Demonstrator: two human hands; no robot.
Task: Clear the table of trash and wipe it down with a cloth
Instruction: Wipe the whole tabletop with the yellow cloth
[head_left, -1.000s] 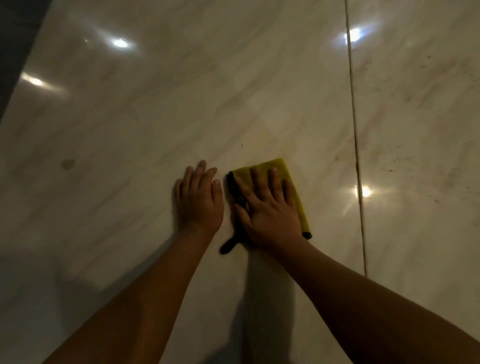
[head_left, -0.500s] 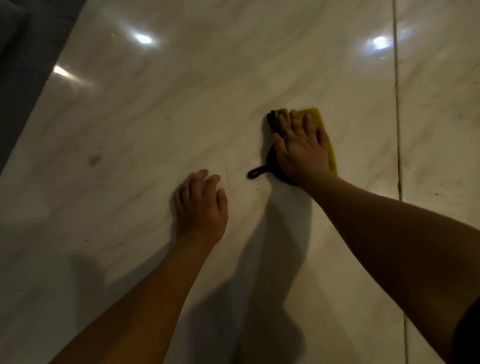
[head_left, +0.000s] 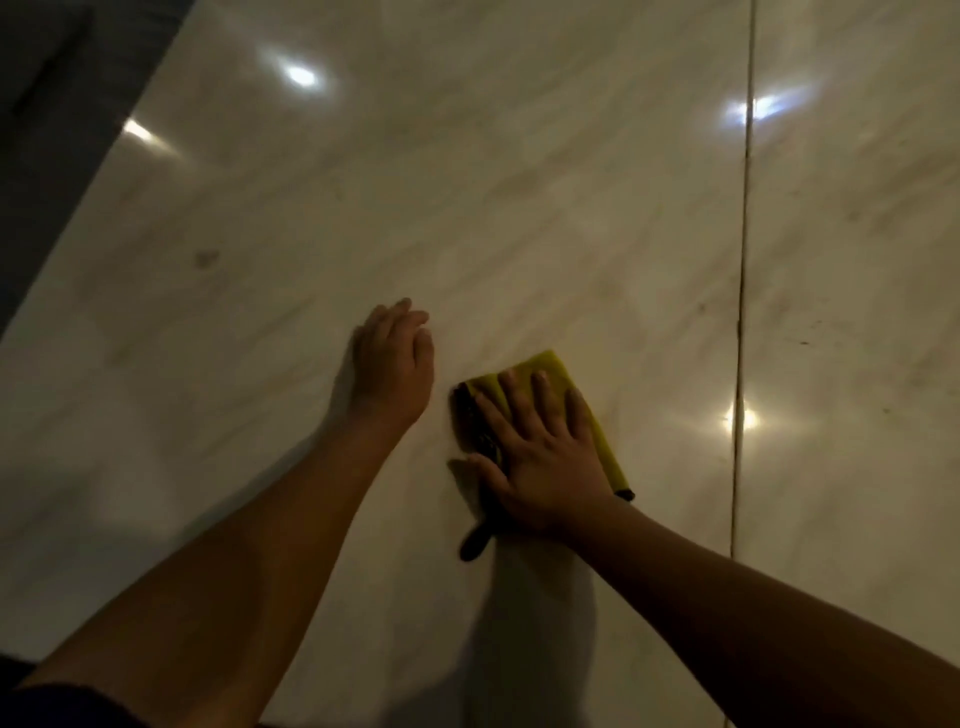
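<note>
While your right hand (head_left: 545, 462) presses the cloth (head_left: 549, 365) flat-fingered without gripping it, the fold can slip and bunch

Right grip (head_left: 545, 457), pressed flat on the yellow cloth (head_left: 551, 365), is drawn back from its far reach of 0.5 s ago and now lies just beside left grip (head_left: 395, 364). Cloth comes back with it across the worktop (head_left: 519, 208). Left grip's fingers now lie closer together.

Dim warm light, four bright lamp reflections (head_left: 301, 76), dark grey area (head_left: 47, 104) upper left.
</note>
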